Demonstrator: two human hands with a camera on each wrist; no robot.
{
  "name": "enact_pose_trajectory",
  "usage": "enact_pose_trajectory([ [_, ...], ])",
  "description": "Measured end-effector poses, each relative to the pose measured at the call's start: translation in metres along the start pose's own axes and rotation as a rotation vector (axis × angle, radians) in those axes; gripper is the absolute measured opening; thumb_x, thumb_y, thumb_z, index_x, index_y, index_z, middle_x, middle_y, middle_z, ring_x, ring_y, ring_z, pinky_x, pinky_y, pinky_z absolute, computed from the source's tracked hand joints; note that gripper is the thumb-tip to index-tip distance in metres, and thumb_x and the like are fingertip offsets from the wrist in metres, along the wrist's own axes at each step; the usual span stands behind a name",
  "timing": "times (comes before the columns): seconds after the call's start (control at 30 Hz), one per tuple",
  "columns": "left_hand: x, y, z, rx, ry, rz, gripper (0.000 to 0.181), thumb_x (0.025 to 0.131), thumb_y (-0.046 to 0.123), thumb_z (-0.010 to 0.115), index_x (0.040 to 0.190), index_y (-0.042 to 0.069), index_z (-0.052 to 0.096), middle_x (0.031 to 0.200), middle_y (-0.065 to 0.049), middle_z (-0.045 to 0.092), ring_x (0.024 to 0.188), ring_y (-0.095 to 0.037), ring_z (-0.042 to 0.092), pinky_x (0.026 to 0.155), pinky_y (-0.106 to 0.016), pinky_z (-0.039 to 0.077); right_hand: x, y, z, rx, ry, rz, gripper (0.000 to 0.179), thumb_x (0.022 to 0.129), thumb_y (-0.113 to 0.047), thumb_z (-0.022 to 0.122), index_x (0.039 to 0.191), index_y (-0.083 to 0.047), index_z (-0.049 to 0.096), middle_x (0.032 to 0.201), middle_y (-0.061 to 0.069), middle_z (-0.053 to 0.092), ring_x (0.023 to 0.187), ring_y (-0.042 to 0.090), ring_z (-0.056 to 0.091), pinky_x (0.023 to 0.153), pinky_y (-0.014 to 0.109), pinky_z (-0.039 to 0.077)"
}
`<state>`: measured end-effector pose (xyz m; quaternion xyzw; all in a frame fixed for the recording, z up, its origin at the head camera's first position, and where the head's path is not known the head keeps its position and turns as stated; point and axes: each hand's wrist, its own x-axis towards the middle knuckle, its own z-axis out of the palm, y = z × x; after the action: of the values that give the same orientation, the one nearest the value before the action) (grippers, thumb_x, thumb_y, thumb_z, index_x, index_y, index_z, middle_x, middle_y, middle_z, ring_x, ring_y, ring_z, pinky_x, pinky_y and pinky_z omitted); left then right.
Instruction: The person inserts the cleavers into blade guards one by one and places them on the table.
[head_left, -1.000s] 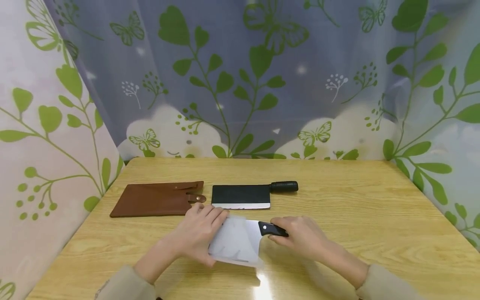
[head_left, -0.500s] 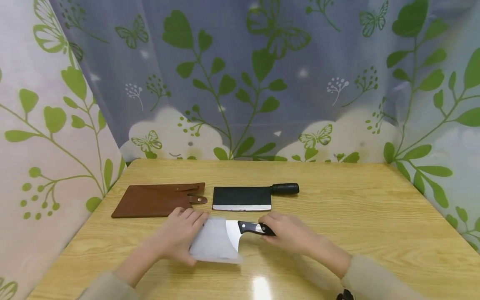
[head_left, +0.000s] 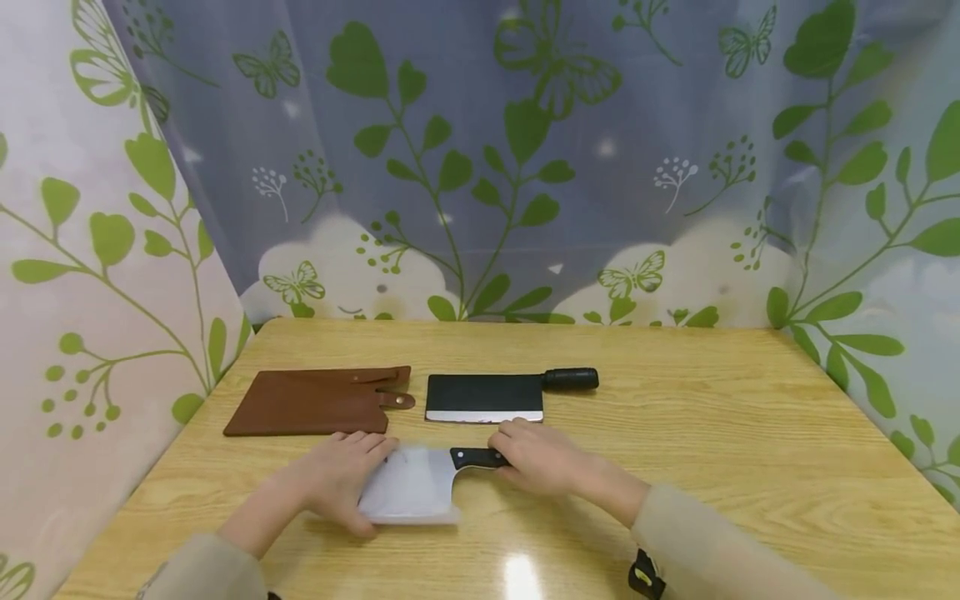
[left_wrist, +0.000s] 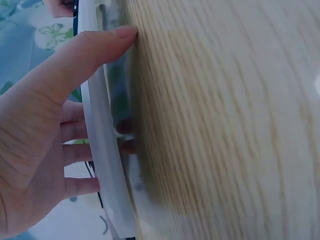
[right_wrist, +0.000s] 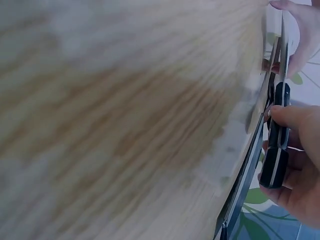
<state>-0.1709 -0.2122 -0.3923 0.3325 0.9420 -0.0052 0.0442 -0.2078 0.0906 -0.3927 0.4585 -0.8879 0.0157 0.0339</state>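
Note:
A cleaver with a black riveted handle (head_left: 472,457) lies low over the front middle of the table, its blade inside a translucent white blade cover (head_left: 408,496). My left hand (head_left: 330,475) holds the cover by its left end, thumb on the near edge and fingers on the far edge. In the left wrist view the thumb (left_wrist: 80,57) comes close to the wood. My right hand (head_left: 540,458) grips the cleaver's handle; the right wrist view shows thumb and fingers round the handle (right_wrist: 275,160).
Just behind the hands lies a second cleaver (head_left: 483,394), its dark blade edged in silver. To its left is a brown leather sheath (head_left: 307,404) with a snap strap. A patterned curtain (head_left: 480,167) stands along the back of the wooden table (head_left: 712,400).
Both hands have shifted left with the covered cleaver, coming nearer the leather sheath. My right hand has slid closer to my left, and less bare blade shows than half a second ago.

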Motion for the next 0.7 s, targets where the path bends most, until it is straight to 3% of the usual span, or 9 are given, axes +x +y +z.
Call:
enact_pose_trajectory([
  [0.3, -0.003, -0.008, 0.000, -0.107, -0.037, -0.019, 0.102, 0.061, 0.060, 0.074, 0.136, 0.000, 0.041, 0.137, -0.016, 0.042, 0.124, -0.035, 0.040, 0.098, -0.053, 0.033, 0.010, 0.001, 0.001, 0.066, -0.015, -0.005, 0.025, 0.087, -0.025, 0.065, 0.103, -0.005, 0.061, 0.097, 0.004, 0.058, 0.092, 0.018, 0.055, 0.079, 0.031, 0.045],
  [0.5, -0.003, -0.007, 0.001, -0.141, -0.098, -0.075, 0.104, 0.061, 0.064, 0.072, 0.139, 0.004, 0.039, 0.140, -0.015, 0.039, 0.127, -0.035, 0.036, 0.097, -0.058, 0.030, 0.013, -0.002, 0.005, 0.091, -0.092, 0.048, 0.023, 0.086, -0.023, 0.067, 0.100, -0.006, 0.061, 0.088, 0.001, 0.054, 0.081, 0.012, 0.050, 0.072, 0.027, 0.045],
  [0.7, -0.005, -0.002, -0.001, -0.158, -0.108, -0.068, 0.106, 0.059, 0.065, 0.073, 0.140, 0.006, 0.038, 0.139, -0.014, 0.039, 0.126, -0.036, 0.037, 0.097, -0.058, 0.029, 0.004, -0.003, 0.009, 0.075, -0.079, 0.072, 0.032, 0.085, -0.026, 0.067, 0.110, -0.007, 0.061, 0.090, 0.001, 0.052, 0.080, 0.011, 0.049, 0.070, 0.026, 0.045],
])
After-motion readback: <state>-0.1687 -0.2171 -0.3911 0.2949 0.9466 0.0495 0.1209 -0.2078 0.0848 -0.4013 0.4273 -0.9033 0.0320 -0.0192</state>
